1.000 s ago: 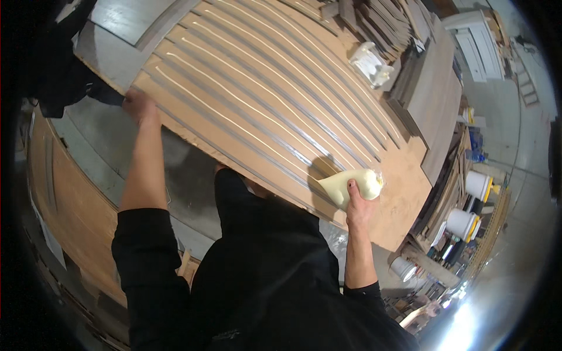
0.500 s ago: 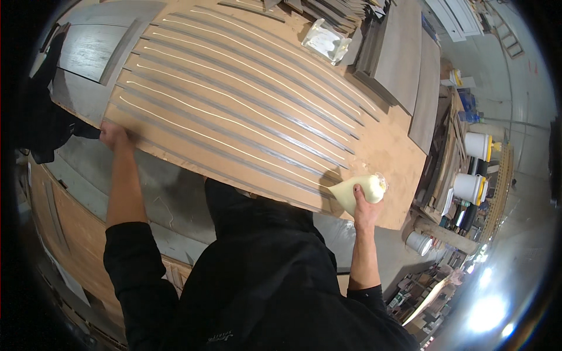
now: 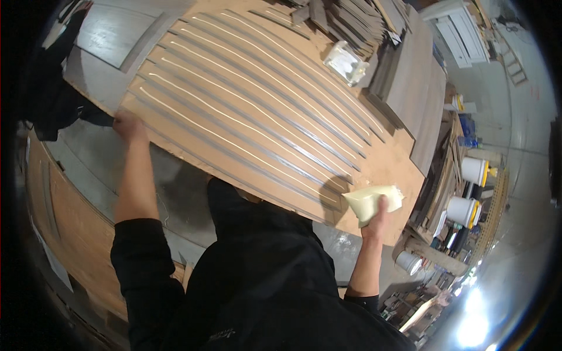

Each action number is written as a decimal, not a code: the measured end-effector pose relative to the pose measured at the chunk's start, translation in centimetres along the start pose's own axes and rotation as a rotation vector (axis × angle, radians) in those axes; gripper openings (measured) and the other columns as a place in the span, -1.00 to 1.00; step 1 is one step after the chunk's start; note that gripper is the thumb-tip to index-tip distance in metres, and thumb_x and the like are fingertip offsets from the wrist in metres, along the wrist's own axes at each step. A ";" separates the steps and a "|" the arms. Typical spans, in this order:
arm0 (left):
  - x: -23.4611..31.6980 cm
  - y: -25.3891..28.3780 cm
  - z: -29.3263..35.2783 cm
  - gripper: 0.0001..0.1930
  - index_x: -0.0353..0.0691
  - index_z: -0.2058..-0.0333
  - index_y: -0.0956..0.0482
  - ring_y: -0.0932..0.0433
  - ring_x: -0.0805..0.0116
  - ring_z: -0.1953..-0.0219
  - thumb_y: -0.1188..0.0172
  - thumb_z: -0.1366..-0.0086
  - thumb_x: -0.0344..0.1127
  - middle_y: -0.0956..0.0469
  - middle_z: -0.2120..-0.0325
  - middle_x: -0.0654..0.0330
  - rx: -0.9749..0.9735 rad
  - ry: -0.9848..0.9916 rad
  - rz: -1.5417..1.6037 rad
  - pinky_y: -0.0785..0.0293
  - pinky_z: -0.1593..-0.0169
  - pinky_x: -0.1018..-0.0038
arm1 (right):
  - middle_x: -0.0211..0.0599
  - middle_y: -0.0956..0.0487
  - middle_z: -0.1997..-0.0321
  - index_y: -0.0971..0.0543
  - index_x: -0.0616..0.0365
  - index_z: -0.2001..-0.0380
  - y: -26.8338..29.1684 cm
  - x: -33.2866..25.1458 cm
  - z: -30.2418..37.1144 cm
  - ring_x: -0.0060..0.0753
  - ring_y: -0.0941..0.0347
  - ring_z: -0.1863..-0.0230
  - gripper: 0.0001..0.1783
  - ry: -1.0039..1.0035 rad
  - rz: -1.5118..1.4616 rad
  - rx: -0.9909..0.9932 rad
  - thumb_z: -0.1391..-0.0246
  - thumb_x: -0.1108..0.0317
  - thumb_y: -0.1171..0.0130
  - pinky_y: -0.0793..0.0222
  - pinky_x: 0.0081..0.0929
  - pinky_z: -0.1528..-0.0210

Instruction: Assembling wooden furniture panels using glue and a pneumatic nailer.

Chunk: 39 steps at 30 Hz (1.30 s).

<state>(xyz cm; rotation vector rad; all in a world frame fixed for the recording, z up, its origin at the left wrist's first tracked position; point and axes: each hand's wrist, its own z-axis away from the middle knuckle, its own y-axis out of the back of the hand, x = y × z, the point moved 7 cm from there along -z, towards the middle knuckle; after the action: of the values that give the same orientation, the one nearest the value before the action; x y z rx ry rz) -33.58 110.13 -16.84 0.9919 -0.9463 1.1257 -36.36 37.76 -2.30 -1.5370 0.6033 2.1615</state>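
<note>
My right hand (image 3: 377,223) is closed around a soft, pale yellow piping bag (image 3: 367,203). The bag's narrow tip points left, above the board near its right end. My left hand (image 3: 129,126) grips the near left edge of the tan board (image 3: 401,167), its fingers partly hidden. Narrow grey strips (image 3: 257,153) lie side by side across the board. Thin cream beads (image 3: 193,119) run lengthwise between them, slightly wavy in places. The bead nearest me ends a little left of the bag.
A white smeared tray (image 3: 346,61) sits at the board's far edge. Beyond it are piled grey strips (image 3: 345,29) and stacked panels (image 3: 413,88). White buckets (image 3: 462,210) stand at the right. Dark cloth (image 3: 50,99) hangs at the left, beside a grey panel (image 3: 117,35).
My right hand has moved the bag rightward, away from the end of the nearest bead, and tilted it. My left hand stays at the board's edge. The whole view has shifted slightly.
</note>
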 end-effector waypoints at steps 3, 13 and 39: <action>0.3 0.5 0.0 -0.40 -0.50 -0.07 -0.45 -0.54 -0.12 -0.07 0.16 -0.46 0.04 -0.51 -0.06 -0.26 0.096 0.065 -0.231 -0.47 -0.11 0.15 | -0.26 -0.56 -0.02 -0.33 -0.10 -0.30 -8.0 -0.9 1.3 -0.20 -0.58 0.09 -0.18 -0.323 -0.554 -0.647 -0.12 -0.33 -0.17 -0.58 -0.29 0.31; 0.8 2.8 0.7 -0.33 -0.38 -0.20 -0.31 -0.43 -0.20 -0.17 0.11 -0.43 0.15 -0.44 -0.11 -0.26 0.194 0.018 -0.143 -0.33 -0.22 0.12 | -0.32 -0.63 0.10 -0.43 0.02 -0.12 -38.1 2.0 11.3 -0.32 -0.63 0.21 -0.20 -0.388 -0.140 -0.779 -0.14 -0.45 -0.01 -0.48 -0.47 0.51; 2.7 2.6 2.3 -0.31 -0.45 -0.27 -0.26 -0.23 -0.22 -0.32 0.13 -0.44 0.08 -0.28 -0.25 -0.32 0.134 0.080 -0.095 -0.13 -0.38 0.13 | -0.24 -0.68 0.22 -0.65 0.35 0.20 -51.6 1.0 19.5 -0.48 -0.59 0.18 -0.73 0.322 0.195 -1.068 -0.09 0.38 -0.38 -0.49 -0.45 0.08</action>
<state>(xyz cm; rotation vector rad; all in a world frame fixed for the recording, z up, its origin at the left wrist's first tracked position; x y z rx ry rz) -35.91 109.02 -13.27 1.0808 -0.7600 1.1507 -22.51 91.15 -3.00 -2.4408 -0.4631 2.5504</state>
